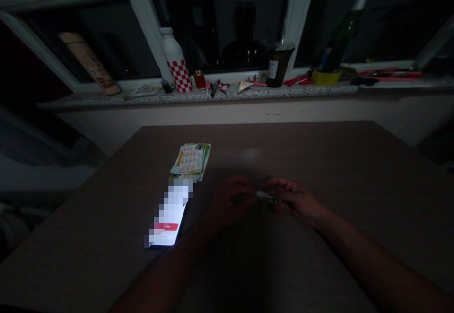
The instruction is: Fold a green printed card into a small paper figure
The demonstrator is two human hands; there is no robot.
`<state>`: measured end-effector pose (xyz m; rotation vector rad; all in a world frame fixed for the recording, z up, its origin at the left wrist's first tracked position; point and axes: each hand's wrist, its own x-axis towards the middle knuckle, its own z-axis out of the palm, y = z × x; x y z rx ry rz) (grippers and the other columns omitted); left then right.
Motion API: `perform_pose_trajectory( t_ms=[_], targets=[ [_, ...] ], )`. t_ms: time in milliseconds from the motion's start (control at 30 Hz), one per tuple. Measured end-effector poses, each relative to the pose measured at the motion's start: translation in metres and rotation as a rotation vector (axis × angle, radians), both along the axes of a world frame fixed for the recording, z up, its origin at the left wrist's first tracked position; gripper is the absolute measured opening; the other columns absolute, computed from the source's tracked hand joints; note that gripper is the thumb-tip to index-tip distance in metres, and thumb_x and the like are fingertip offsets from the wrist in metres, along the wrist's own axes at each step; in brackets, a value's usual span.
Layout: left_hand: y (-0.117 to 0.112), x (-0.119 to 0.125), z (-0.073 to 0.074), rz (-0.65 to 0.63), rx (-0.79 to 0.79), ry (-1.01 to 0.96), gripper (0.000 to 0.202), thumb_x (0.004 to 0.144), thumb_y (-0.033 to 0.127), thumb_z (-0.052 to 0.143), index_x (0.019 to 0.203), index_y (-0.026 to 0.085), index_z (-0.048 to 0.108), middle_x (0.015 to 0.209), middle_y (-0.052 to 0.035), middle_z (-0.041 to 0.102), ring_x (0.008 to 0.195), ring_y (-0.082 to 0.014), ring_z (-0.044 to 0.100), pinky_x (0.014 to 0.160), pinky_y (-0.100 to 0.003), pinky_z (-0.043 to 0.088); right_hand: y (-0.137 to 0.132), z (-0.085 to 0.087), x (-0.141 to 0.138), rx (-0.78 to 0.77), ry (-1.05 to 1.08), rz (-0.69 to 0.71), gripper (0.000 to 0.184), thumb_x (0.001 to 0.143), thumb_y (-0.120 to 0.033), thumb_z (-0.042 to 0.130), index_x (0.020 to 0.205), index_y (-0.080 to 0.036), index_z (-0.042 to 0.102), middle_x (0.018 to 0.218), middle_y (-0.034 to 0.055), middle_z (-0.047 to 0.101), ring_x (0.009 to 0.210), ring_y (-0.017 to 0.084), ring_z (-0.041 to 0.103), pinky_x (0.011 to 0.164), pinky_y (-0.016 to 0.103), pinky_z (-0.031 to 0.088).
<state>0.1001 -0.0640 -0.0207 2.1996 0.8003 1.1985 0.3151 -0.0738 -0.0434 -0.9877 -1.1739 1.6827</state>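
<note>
Head view: open table [329, 161] lies right of and beyond the hands, with a lit phone [169, 218] and leaflets [191, 160] near on the left. The fingers of the left hand [229, 205] and right hand [297, 200] pinch a small strip [264, 195] at mid-table, its long axis running left to right.

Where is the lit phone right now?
In the head view, the phone lies flat on the table, left of the left hand and just nearer the person than the stack of printed leaflets.
</note>
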Motion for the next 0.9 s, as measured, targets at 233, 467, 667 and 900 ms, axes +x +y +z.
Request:
perform_pose_trajectory(
  t_ms=[233,467,667,900],
  targets=[
    [0.002,-0.002,-0.003,0.046,0.148,0.112,0.011,0.086,0.025,0.055,0.085,0.017,0.064,0.082,-0.0039,0.065,0.077,-0.0142,0.061,0.07,-0.029,0.05,-0.011,0.018,0.008,0.94,-0.641,-0.356,0.013,0.082,-0.023,0.058,0.095,-0.021,0.061,0.088,0.0068,0.067,0.079,0.019,0.063,0.07,0.034,0.051],
    [-0.005,0.003,-0.002,0.007,0.313,0.285,0.013,0.086,0.021,0.051,0.086,0.018,0.064,0.084,-0.0035,0.065,0.078,-0.0139,0.058,0.071,-0.028,0.047,-0.016,0.023,-0.005,1.306,-0.71,-0.215,0.024,0.072,-0.014,0.063,0.095,-0.022,0.059,0.084,0.0056,0.065,0.08,0.021,0.062,0.072,0.038,0.051],
    [-0.008,0.01,0.003,-0.017,0.369,0.286,0.011,0.084,0.018,0.053,0.084,0.017,0.064,0.081,-0.0039,0.066,0.076,-0.0148,0.057,0.07,-0.029,0.046,-0.011,0.015,-0.008,1.39,-0.721,-0.199,0.017,0.071,-0.012,0.064,0.084,-0.021,0.058,0.075,0.0036,0.064,0.072,0.019,0.06,0.066,0.036,0.049],
    [-0.008,0.012,0.003,-0.04,0.355,0.319,0.013,0.087,0.019,0.049,0.083,0.018,0.062,0.081,-0.002,0.067,0.076,-0.0131,0.059,0.074,-0.028,0.046,-0.011,0.016,-0.006,1.34,-0.737,-0.26,0.01,0.071,-0.015,0.062,0.074,-0.023,0.058,0.066,0.0008,0.062,0.065,0.018,0.059,0.062,0.034,0.047]
  ],
)
